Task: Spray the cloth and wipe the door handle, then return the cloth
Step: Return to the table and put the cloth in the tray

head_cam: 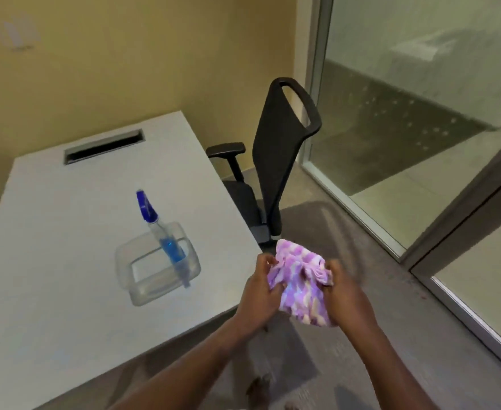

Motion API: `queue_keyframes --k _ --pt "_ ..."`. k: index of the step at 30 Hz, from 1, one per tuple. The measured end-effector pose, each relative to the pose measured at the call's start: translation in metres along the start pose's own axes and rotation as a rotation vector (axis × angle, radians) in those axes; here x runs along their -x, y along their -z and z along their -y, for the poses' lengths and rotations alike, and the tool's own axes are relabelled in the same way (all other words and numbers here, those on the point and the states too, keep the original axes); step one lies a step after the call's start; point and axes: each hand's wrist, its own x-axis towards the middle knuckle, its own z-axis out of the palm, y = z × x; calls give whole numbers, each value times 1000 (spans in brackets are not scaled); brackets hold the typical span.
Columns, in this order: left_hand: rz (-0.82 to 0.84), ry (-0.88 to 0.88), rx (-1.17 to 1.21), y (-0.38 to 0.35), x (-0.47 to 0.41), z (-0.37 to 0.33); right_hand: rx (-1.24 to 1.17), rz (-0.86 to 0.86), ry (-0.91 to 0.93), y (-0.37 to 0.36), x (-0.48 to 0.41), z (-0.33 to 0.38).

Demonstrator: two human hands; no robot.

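Hands gripping a bunched purple-and-white patterned cloth (299,287) just off the white surface's (65,232) corner.
Left hand (259,297) and right hand (346,297) pinch its opposite sides; a blue-topped clear spray bottle (166,241) leans in a clear plastic tray (130,264).

Two hands (261,294), one cloth (299,288), one spray bottle (166,241), one clear tray (142,291), one chair (275,161).

The desk (65,232) fills the left side, its cable slot (104,146) toward the wall at 12 o'clock. A tray (125,261) sits on the desk near its right edge, and a spray bottle (169,247) leans in the tray, nozzle toward 11 o'clock. At 2 o'clock from the tray, an office chair (278,161) stands on the floor just beside the desk. Off the desk's edge at 3 o'clock from the tray, the left hand (261,297) and right hand (344,297) grip a cloth (299,279) between them. A glass partition (420,113) runs along the right.
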Motion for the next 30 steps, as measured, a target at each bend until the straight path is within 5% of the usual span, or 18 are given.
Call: queue_keyframes --k 12,18,23,30 --pt "-482 315 -58 106 37 43 36 356 372 -86 21 94" --pt "-550 417 -141 168 37 62 -300 570 188 -127 32 150" --pt "-586 435 -163 221 19 95 -338 622 161 -165 26 195" --pt "-554 394 -165 291 -24 147 -651 641 -135 -219 10 258"
